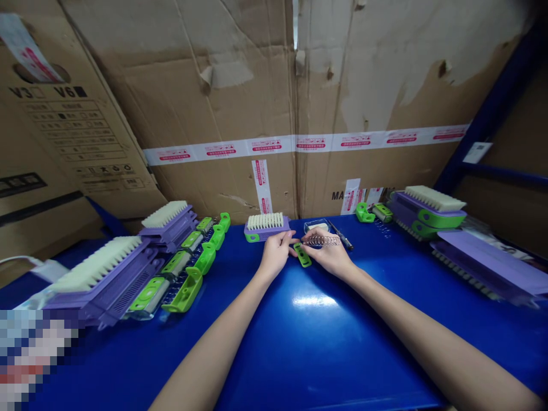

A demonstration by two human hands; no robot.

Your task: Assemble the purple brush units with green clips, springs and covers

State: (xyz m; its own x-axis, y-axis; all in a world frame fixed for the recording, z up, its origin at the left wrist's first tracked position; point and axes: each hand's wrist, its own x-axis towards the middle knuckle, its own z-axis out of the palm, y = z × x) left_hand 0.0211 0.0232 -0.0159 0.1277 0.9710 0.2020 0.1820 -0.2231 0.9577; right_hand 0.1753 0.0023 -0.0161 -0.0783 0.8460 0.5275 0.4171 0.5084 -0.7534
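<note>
My left hand (pixel 275 252) is closed at the middle of the blue table, its fingertips at the left edge of a small green slotted plate (pixel 303 257). The plate stands tilted between my two hands. My right hand (pixel 329 254) is closed too, with a metal coil spring (pixel 323 241) lying across its fingers and its thumb close to the plate's top. Just behind my left hand is a purple brush (pixel 268 222) with cream bristles facing up and a green end. Behind my right hand sits a small clear box (pixel 317 225) with something pale inside.
Purple brush parts (pixel 103 274) stack at left beside a row of green-and-grey pieces (pixel 175 264) and green brackets (pixel 205 258). More purple brushes (pixel 428 211) stand at right, near a green bracket (pixel 365 213). A pen-like tool (pixel 341 234) lies behind my right hand. Cardboard (pixel 222 103) walls the back.
</note>
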